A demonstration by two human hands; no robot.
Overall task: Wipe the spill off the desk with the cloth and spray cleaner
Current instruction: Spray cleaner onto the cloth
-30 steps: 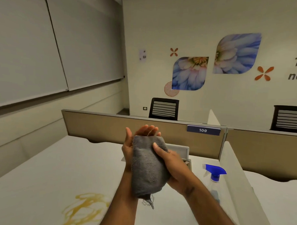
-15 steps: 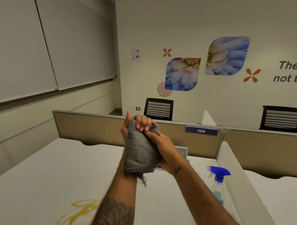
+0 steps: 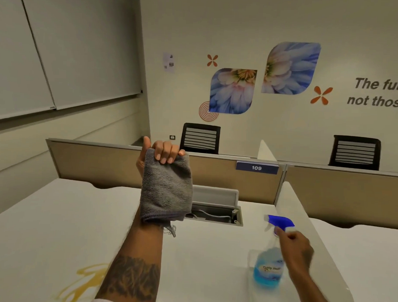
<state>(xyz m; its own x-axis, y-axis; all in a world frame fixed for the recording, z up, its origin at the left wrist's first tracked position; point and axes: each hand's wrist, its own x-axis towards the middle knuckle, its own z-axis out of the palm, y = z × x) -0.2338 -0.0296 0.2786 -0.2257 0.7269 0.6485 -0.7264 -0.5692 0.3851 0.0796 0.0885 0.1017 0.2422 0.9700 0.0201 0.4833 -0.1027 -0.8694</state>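
Note:
My left hand (image 3: 164,153) is raised over the white desk (image 3: 55,225) and grips the top edge of a folded grey cloth (image 3: 167,190), which hangs down over my wrist. At the right, my right hand (image 3: 296,247) is at the neck of the spray bottle (image 3: 268,270), just under its blue trigger head. Its fingers curl there, but motion blur hides whether they grip. The bottle holds blue liquid and stands upright on the desk. A yellow-brown spill (image 3: 85,282) lies on the desk at the lower left, partly hidden by my left forearm.
An open cable box (image 3: 216,215) is sunk into the desk behind the cloth. A tan back panel (image 3: 98,163) and a white side divider (image 3: 303,233) fence the desk. Two black chairs (image 3: 200,138) stand against the far wall.
My right hand has let go of the cloth and dropped to the right, to the spray bottle. My left hand now holds the cloth alone.

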